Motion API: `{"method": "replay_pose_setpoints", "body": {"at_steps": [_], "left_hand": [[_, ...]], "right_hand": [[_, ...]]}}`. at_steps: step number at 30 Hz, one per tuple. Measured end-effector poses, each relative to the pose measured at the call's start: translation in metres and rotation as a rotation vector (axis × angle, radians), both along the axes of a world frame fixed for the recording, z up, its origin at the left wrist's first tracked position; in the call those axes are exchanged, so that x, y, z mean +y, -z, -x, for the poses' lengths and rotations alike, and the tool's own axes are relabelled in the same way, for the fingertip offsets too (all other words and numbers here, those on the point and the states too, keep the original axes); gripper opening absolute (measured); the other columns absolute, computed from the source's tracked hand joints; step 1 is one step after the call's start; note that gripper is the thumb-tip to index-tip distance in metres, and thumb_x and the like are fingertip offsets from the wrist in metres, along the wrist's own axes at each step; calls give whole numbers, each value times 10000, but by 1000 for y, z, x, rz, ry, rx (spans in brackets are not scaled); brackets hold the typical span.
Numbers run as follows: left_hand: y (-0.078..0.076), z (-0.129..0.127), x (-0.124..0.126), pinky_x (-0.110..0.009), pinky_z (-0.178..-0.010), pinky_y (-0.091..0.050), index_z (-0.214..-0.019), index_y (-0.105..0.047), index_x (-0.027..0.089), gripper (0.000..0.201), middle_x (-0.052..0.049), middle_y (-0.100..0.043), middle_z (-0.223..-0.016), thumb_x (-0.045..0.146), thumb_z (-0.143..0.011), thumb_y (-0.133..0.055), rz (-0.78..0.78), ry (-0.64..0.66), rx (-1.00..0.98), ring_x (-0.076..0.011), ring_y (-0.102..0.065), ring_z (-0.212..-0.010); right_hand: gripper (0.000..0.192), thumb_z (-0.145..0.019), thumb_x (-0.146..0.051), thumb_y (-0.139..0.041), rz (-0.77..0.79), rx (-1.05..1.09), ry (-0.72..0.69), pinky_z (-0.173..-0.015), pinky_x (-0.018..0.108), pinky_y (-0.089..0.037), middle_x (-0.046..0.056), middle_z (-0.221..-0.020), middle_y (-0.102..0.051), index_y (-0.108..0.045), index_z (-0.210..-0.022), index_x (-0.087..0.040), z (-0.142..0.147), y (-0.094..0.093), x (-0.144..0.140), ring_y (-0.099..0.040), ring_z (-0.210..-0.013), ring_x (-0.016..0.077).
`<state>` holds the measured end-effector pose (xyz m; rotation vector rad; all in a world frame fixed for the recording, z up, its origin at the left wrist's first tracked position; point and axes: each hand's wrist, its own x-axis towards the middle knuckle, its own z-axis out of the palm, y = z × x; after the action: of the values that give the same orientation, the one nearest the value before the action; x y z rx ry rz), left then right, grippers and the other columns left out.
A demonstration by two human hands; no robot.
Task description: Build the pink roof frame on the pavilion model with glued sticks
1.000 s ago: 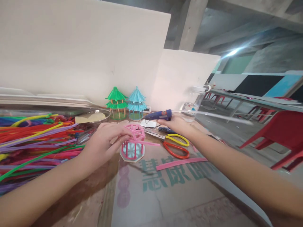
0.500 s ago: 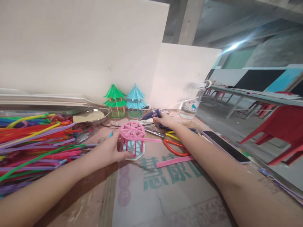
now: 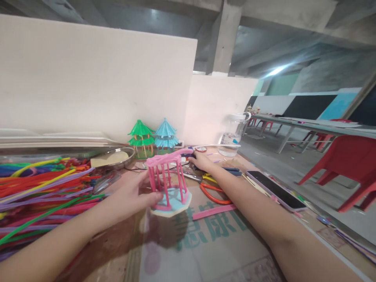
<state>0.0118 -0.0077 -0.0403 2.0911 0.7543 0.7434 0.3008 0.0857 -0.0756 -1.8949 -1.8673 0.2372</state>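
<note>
Pavilion frame (image 3: pixel 165 184) tilted in my left hand (image 3: pixel 138 196), left of the scissors (image 3: pixel 202 188)

I grip it low, thumb at the near side of its pale blue base (image 3: pixel 175 197), fingers partly hidden behind the pink posts (image 3: pixel 166 194). I judge it very light and rather fragile: the posts look slim and soft, likely to bend or come unstuck if squeezed, so the stiffer-looking base is the surer hold. Its fuzzy surface shouldn't slip.

Just beyond the scissors, my right hand (image 3: pixel 202 161) is at what looks like a glue gun (image 3: pixel 190 150), mostly hidden; I can't tell how tightly the fingers close. On the scissors' near side lies a pink strip (image 3: pixel 213 212). Farther beyond them, to the left, stand the green model (image 3: pixel 141 137) and blue model (image 3: pixel 166 137).
</note>
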Motion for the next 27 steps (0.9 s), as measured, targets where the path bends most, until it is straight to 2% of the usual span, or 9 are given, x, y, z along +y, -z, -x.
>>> {"method": "replay_pose_setpoints", "body": {"at_steps": [3,6,11,14,17,21,24,27], "left_hand": [[-6,6,2,-392,-731,-624,-1184,-678,296,378,-53,-770,-1015,496,-875,-594,-72,27,22,-296,-731,-941],[-9,14,6,-408,-808,-621,-1176,-690,320,355,-49,-772,-1042,522,-923,-544,-46,64,-24,-297,-728,-981],[-15,25,-1,-397,-935,-573,-1032,-716,330,243,24,-763,-1061,503,-935,-575,346,188,-144,-252,-713,-1040],[-19,29,-8,-371,-924,-554,-966,-714,314,203,41,-769,-984,480,-929,-604,464,195,-209,-217,-717,-1012],[-19,33,-9,-382,-850,-566,-931,-695,274,275,7,-777,-918,539,-888,-636,516,178,-257,-226,-730,-937],[-13,42,-4,-354,-748,-564,-990,-679,213,454,-50,-774,-906,610,-772,-716,553,257,-287,-250,-733,-879],[-11,50,-3,-344,-762,-547,-1063,-676,214,411,-48,-774,-912,556,-834,-659,621,353,-310,-236,-729,-892],[-12,54,-8,-307,-779,-530,-1097,-678,248,399,-14,-774,-899,527,-812,-695,648,415,-338,-211,-725,-908]], "right_hand": [[344,-960,-345,-605,3,-31,16,-884,438,-557,96,-1255,-611,-584,-1255,-170,3,-1,-3,-636,-1058,228],[340,-961,-345,-603,8,-57,24,-885,436,-557,95,-1255,-611,-586,-1253,-172,5,-2,-6,-636,-1058,227],[341,-960,-345,-605,18,-84,19,-884,437,-557,95,-1249,-614,-587,-1251,-168,6,-1,-8,-637,-1055,227],[335,-959,-345,-606,20,-96,13,-885,437,-556,94,-1240,-618,-592,-1242,-166,6,1,-7,-639,-1052,226],[314,-961,-347,-602,25,-115,15,-900,439,-544,90,-1199,-645,-607,-1208,-153,6,2,-7,-649,-1036,219],[317,-959,-310,-586,23,-133,11,-886,362,-501,183,-1174,-684,-606,-1187,-91,7,1,-8,-663,-1065,267],[321,-957,-298,-568,21,-139,-1,-845,325,-474,220,-1186,-685,-599,-1187,-75,8,1,-9,-660,-1093,304],[295,-951,-280,-568,20,-145,-9,-839,319,-465,219,-1192,-682,-603,-1168,-82,8,1,-9,-656,-1096,304]]}}
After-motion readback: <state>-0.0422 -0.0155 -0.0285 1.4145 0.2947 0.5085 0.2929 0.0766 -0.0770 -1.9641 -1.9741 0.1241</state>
